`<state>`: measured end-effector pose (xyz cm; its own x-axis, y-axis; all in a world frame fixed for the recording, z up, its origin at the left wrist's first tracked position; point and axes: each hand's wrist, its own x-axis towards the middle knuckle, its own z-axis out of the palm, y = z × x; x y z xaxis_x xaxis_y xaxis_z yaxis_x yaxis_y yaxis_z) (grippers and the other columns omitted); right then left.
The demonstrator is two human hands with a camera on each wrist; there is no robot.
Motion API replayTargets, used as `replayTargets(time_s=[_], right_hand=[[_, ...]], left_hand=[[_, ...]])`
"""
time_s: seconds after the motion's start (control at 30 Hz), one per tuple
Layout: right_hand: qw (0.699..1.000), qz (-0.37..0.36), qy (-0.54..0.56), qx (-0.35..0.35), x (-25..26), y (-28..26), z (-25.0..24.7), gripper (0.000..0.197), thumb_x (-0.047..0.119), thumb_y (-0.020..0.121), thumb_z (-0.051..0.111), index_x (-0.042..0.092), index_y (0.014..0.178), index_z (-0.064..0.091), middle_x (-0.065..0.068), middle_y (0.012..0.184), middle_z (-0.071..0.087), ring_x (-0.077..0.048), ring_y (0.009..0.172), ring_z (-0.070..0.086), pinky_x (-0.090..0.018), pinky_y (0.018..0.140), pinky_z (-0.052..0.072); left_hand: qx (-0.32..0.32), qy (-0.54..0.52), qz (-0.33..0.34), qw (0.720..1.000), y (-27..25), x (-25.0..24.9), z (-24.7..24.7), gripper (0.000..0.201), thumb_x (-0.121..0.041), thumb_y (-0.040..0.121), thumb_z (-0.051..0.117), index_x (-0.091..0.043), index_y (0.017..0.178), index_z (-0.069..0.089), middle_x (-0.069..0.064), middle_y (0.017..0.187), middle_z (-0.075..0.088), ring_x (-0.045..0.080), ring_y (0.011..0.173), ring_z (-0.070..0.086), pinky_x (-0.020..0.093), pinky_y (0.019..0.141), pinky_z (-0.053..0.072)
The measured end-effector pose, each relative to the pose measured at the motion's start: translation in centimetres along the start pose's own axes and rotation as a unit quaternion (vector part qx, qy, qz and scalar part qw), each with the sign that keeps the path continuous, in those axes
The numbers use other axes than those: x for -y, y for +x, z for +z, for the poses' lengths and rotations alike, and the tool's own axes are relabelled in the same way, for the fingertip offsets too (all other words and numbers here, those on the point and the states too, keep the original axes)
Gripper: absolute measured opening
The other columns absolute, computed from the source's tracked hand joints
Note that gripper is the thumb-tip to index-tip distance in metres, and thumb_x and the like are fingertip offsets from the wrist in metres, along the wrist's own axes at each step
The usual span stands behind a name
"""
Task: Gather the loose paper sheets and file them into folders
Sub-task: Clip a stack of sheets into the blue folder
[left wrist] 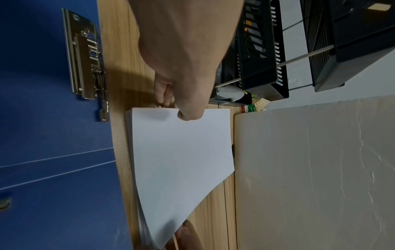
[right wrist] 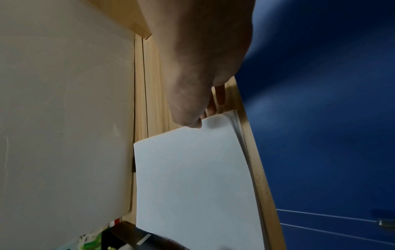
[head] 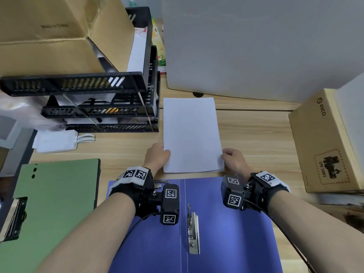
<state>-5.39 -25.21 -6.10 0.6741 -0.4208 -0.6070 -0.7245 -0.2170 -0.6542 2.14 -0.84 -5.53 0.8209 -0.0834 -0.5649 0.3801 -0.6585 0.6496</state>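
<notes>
Paper stack (head: pixel 192 134) was pinched at its near side edges by left hand (head: pixel 157 154) and right hand (head: pixel 234 157). Blue folder (head: pixel 226 223) lay open, holding only its metal clip (head: pixel 193 231). The right wrist view showed fanned sheet edges.

Matt white paper (head: pixel 192 134), wood-grain desk (head: pixel 256 131), shiny metal clip (head: pixel 194 233).

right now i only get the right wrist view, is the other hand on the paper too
Observer: Yes. The left hand pinches the left edge of the paper stack, thumb on top, opposite the right hand.
Operator: all i see on my side is blue, what is it
Observer: The blue folder, lying open on the desk nearer the person than the stack. Its metal clip sits just right of the spine.
Operator: any other one around
Observer: A green folder lies to the left of the blue one.
</notes>
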Motion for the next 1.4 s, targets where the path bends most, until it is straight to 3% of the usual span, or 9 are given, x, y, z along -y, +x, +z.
replayTargets(time_s=[0.07,0.13,0.23,0.43,0.57,0.77,0.97,1.17,1.4], right_hand=[[1.000,-0.005,-0.006,0.009,-0.1,0.3,0.3,0.037,0.014,0.075,0.048,-0.012,0.099,0.059,-0.033,0.101,0.062,-0.049,0.091,0.058,-0.043,0.086,0.050],[1.000,-0.004,-0.017,0.016,0.3,0.1,0.5,0.030,0.016,0.075,0.047,-0.005,0.088,0.064,-0.021,0.088,0.066,-0.026,0.080,0.054,-0.030,0.071,0.042],[1.000,-0.010,-0.008,0.014,1.2,-0.5,0.7,0.015,0.005,0.085,0.047,0.013,0.076,0.056,-0.005,0.077,0.050,-0.020,0.078,0.042,-0.028,0.061,0.030],[0.996,0.021,0.073,0.044,2.5,-1.1,0.6,0.010,0.002,0.088,0.049,0.011,0.090,0.054,-0.009,0.086,0.062,-0.026,0.076,0.060,-0.031,0.064,0.049],[0.988,0.037,0.116,0.090,2.9,-1.8,0.9,0.033,-0.008,0.090,0.043,0.008,0.119,0.048,-0.009,0.100,0.065,-0.037,0.093,0.066,-0.055,0.084,0.056],[0.984,0.004,0.169,0.058,2.6,-3.1,-0.7,0.044,-0.011,0.094,0.034,0.014,0.126,0.049,0.008,0.094,0.056,-0.010,0.076,0.060,-0.022,0.049,0.057],[0.974,-0.025,0.223,0.034,0.8,-4.9,-4.2,0.043,-0.006,0.095,0.042,0.015,0.132,0.051,-0.003,0.108,0.063,-0.016,0.083,0.065,-0.030,0.055,0.061],[0.969,-0.033,0.239,0.048,-0.2,-8.2,-7.0,0.039,-0.006,0.095,0.045,0.021,0.122,0.053,-0.001,0.103,0.066,-0.019,0.084,0.066,-0.031,0.057,0.060],[0.986,-0.063,0.148,0.055,-0.8,-12.3,-9.3,0.029,0.004,0.095,0.051,0.008,0.123,0.056,-0.004,0.099,0.068,-0.016,0.079,0.065,-0.019,0.053,0.050]], left_hand=[[-0.008,0.000,-0.002,1.000,0.0,-0.1,0.0,0.026,-0.013,0.085,0.045,-0.001,0.094,0.066,0.012,0.096,0.070,0.033,0.093,0.063,0.029,0.069,0.040],[-0.003,-0.002,-0.008,1.000,-0.3,-0.3,0.1,0.018,-0.013,0.086,0.046,-0.002,0.081,0.059,0.010,0.084,0.065,0.032,0.082,0.058,0.029,0.063,0.034],[0.005,-0.002,-0.017,1.000,-0.6,-0.6,0.1,0.017,-0.019,0.081,0.045,-0.005,0.072,0.048,0.007,0.075,0.057,0.029,0.076,0.052,0.030,0.060,0.031],[0.003,-0.019,-0.030,0.999,-0.6,-0.7,-0.1,0.034,-0.011,0.082,0.042,-0.009,0.108,0.064,0.006,0.105,0.069,0.029,0.100,0.062,0.036,0.081,0.048],[0.012,-0.077,-0.033,0.996,-0.5,-0.8,0.3,0.031,-0.009,0.089,0.048,-0.010,0.120,0.055,0.004,0.114,0.063,0.024,0.105,0.059,0.032,0.081,0.046],[0.011,-0.175,-0.023,0.984,-0.9,-1.5,0.6,0.032,-0.007,0.093,0.049,-0.017,0.123,0.047,0.000,0.117,0.059,0.018,0.102,0.057,0.026,0.075,0.045],[-0.014,-0.218,0.012,0.976,-2.6,-3.3,1.1,0.053,-0.018,0.093,0.060,-0.016,0.140,0.035,-0.001,0.130,0.046,0.016,0.109,0.053,0.029,0.084,0.045],[-0.007,-0.254,0.083,0.964,-6.7,-6.2,1.3,0.028,-0.005,0.093,0.052,-0.012,0.120,0.052,0.014,0.117,0.066,0.028,0.102,0.067,0.046,0.089,0.055],[0.050,-0.167,0.144,0.974,-13.1,-7.8,0.1,0.037,0.000,0.096,0.039,-0.019,0.127,0.045,-0.006,0.115,0.059,0.011,0.111,0.057,0.026,0.087,0.045]])
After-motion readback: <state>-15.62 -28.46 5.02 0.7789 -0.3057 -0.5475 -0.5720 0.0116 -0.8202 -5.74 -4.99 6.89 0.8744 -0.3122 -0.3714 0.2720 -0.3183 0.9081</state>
